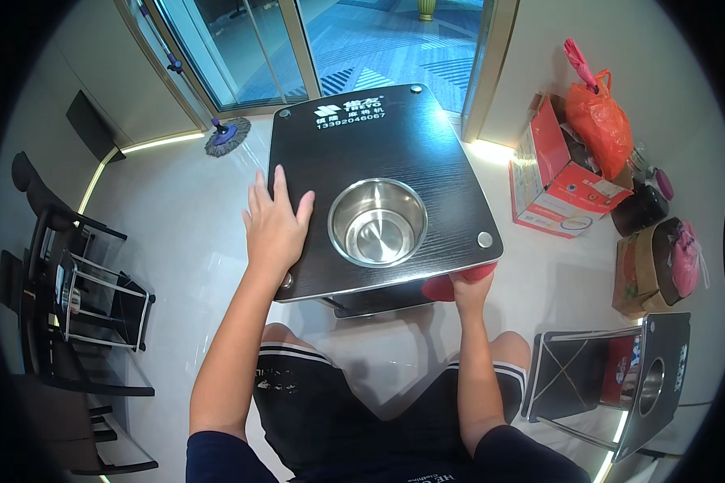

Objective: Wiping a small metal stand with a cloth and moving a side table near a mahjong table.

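Observation:
A small black wood-grain side table (386,151) with a metal rim and printed writing stands before me. Set into its top is a round stainless steel cup holder (378,222). My left hand (275,223) lies flat over the table's left edge, fingers apart, holding nothing. Below the near right corner, my right hand (472,288) has a red cloth (440,288) in its grip, against the table's underside or leg; its fingers are mostly hidden by the top. Part of a lower black shelf (380,302) shows under the near edge.
At right stand a red and white carton (571,199) with an orange plastic bag (601,124), a brown box (634,271) and a similar side table (658,380). Black chairs (42,290) and another small table (103,308) are at left. A mop (226,136) leans near the glass door.

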A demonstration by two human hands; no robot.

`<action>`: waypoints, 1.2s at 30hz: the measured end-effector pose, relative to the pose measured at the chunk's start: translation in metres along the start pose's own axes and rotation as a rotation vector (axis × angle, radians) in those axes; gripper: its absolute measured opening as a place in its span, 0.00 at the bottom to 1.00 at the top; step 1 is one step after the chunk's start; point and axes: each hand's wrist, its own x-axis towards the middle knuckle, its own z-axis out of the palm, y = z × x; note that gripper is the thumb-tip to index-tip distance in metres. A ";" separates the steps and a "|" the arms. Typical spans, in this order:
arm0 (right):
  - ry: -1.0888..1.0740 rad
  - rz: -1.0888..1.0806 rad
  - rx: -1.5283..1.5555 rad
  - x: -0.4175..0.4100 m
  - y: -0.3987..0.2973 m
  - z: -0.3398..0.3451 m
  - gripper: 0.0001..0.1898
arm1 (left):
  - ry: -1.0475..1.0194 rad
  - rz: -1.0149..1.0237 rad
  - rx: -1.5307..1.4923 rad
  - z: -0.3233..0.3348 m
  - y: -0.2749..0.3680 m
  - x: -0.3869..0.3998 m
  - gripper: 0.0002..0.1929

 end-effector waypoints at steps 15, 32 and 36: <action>-0.140 0.359 0.161 -0.062 0.183 -0.029 0.33 | -0.081 0.432 0.095 0.002 -0.002 0.011 0.26; 0.008 0.014 0.060 -0.009 0.047 -0.008 0.24 | -0.147 0.407 0.092 0.000 -0.001 0.010 0.26; -0.024 0.076 0.032 -0.034 0.087 -0.005 0.24 | -0.113 0.402 0.102 0.001 -0.005 0.009 0.26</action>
